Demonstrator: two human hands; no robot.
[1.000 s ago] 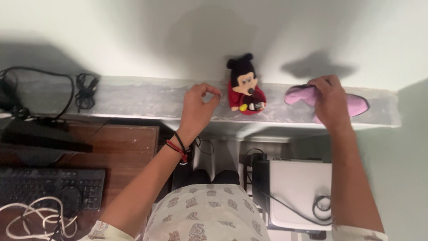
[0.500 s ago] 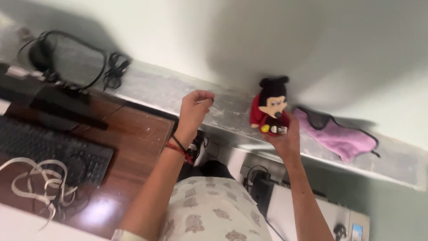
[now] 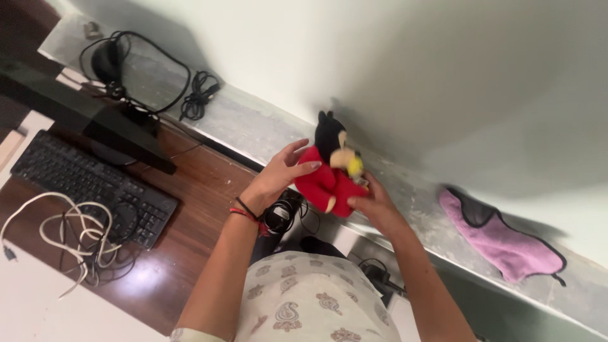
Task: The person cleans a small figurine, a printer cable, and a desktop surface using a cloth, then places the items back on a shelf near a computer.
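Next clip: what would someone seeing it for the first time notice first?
First, the red-and-black plush mouse toy in mid-frame, held above the grey stone ledge between the left hand and the right hand. Next, the pink cloth with black trim lying on the ledge to the right. At the left, a black keyboard and a tangle of white cable rest on the brown wooden desk.

Plush fabric toy (image 3: 329, 174), fuzzy pink cloth (image 3: 500, 240), glossy wooden desk (image 3: 196, 202), matt plastic keyboard (image 3: 88, 187)
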